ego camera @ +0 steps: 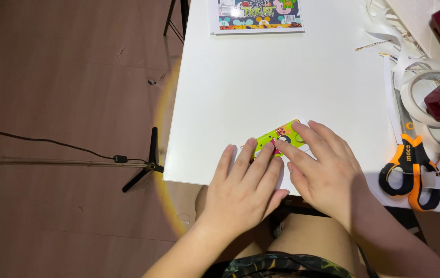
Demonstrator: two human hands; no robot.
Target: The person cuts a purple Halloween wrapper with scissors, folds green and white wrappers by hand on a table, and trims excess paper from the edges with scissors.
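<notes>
Small green printed card at the near edge of the white table, long axis slanting up toward the right. Left hand lies flat, fingers spread, tips on the card's lower-left end; right hand, equally near, presses loosely spread fingers on it. Orange-handled scissors lie well apart to the right

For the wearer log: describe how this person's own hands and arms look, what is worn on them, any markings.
Both the left hand and the right hand are bare: no gloves, rings, watch or bracelets show. The forearms are bare too, with no sleeves in view down to the picture's lower edge. Fingernails are short and unpainted. No marks, bandages or cables show on either arm.
</notes>
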